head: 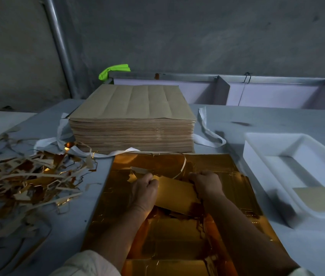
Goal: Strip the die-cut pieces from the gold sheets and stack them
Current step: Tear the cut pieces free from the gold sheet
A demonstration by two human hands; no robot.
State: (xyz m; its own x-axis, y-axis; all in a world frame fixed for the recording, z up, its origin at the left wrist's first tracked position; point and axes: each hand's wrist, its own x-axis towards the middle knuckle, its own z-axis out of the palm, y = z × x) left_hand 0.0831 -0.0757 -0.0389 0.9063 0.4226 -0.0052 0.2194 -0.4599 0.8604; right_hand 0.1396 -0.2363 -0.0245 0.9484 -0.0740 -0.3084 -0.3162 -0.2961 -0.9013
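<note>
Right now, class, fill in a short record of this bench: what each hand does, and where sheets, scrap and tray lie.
left hand: grips the left end of the gold piece
right hand: grips its right end
gold sheet: flat under both hands
stack of sheets: brown side up, behind the gold sheet
scrap pile: strips heaped at left
white tray: at right, a pale piece inside

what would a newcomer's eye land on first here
The shiny gold sheet in the near centre, where both the left hand and right hand grip a gold die-cut piece over it. Behind it stands a tall stack of brown sheets, and a tangled heap of gold scrap strips sprawls on the table to the left.
</note>
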